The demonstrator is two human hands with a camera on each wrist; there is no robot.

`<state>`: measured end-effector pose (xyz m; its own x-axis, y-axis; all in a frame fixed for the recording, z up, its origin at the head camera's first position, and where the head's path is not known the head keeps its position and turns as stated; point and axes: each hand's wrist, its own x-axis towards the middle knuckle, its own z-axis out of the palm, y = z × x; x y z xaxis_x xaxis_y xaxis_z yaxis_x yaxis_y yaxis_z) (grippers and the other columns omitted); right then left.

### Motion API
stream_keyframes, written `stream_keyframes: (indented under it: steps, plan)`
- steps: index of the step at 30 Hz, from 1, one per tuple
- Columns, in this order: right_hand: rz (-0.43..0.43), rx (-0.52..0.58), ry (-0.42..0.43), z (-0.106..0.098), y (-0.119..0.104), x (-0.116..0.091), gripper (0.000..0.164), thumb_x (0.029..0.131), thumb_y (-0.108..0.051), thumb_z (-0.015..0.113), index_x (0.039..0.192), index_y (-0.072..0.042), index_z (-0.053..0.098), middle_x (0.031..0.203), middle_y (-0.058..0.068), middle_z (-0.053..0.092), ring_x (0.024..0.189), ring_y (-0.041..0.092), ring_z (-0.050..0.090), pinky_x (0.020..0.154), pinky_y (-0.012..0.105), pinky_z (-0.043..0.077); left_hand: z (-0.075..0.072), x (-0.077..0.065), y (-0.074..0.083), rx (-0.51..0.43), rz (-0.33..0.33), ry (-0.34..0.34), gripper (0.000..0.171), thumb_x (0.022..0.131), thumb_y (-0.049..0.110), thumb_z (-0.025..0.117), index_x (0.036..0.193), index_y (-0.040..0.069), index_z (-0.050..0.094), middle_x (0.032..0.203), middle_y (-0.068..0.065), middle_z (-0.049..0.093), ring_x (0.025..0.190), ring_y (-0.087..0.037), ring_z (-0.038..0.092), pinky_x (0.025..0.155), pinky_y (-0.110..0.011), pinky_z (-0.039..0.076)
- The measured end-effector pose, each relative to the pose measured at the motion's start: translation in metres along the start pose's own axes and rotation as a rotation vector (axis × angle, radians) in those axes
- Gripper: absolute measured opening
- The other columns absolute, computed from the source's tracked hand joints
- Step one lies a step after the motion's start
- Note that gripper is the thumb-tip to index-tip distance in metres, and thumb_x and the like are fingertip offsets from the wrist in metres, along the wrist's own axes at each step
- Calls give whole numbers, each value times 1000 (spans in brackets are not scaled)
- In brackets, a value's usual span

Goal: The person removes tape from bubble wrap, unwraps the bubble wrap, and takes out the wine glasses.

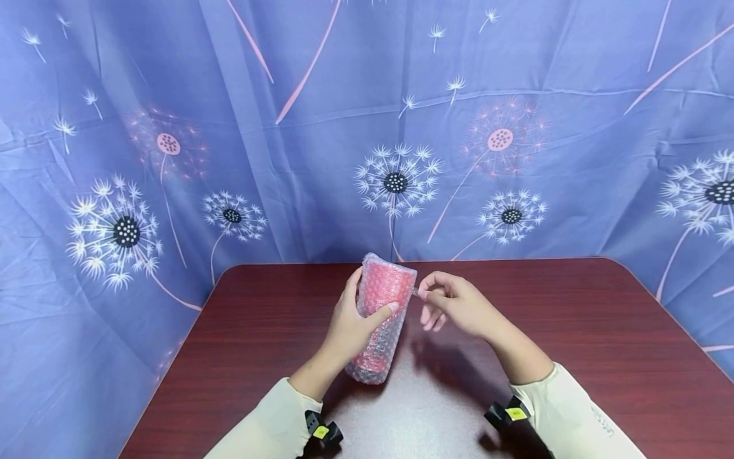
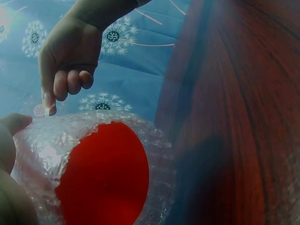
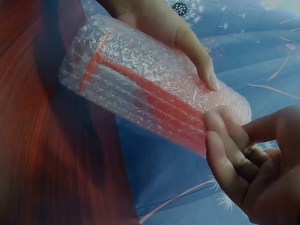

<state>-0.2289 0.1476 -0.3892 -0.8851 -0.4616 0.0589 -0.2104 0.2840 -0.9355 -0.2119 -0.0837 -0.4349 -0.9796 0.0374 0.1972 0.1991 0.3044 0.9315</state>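
My left hand (image 1: 350, 325) grips a long red item wrapped in bubble wrap (image 1: 385, 284), thumb across its front and fingers behind. The bundle leans, its upper end tipped away and its lower end close over the table. In the left wrist view a bare red surface (image 2: 108, 173) shows within the wrap's open end. Through the clear layers a red T-shaped part (image 3: 101, 60) appears in the right wrist view. Beside the upper right edge, my right hand (image 1: 459, 306) pinches a small clear strip at the wrap between thumb and forefinger, other fingers loosely bent.
The dark red-brown wooden table (image 1: 275, 306) extends around both hands, with glare near its front. A blue curtain (image 1: 321, 166) with dandelion prints hangs right behind the table and along its sides. Each forearm carries a small black camera (image 1: 323, 433) at the cuff.
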Motion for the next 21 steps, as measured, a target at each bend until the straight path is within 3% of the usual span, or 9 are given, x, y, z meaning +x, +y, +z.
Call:
stream_keyframes:
  steps: [4,8,11,15,21]
  plan:
    - [0,50,-22,1,1,1,18,104,-8,50,110,9,51,86,24,72,77,34,75,67,54,60,0,0,0,16,3,0,94,80,48,82,156,36,28,150,-1,50,121,-24,60,95,-45,54]
    - [-13,8,-13,1,3,3,21,103,-11,56,107,9,51,81,24,70,72,31,74,65,47,62,1,-1,1,22,23,-4,94,80,48,83,156,37,29,151,1,48,124,-23,57,99,-47,52]
    - [-5,-9,-7,2,4,3,26,103,-14,57,107,10,51,80,24,70,72,35,74,65,44,62,1,-1,1,29,37,-4,95,79,48,83,156,37,29,153,3,46,126,-22,56,102,-48,50]
    - [9,-29,-15,5,4,3,24,105,-12,53,112,11,51,87,23,72,80,42,74,69,42,62,1,-2,2,55,38,-5,96,78,50,83,156,38,29,154,3,44,128,-22,54,104,-49,48]
    - [4,-45,-17,10,3,1,20,106,-8,45,115,9,51,92,24,71,84,41,74,70,35,62,1,-3,3,85,42,6,97,77,51,84,156,37,29,153,0,43,130,-24,53,106,-50,47]
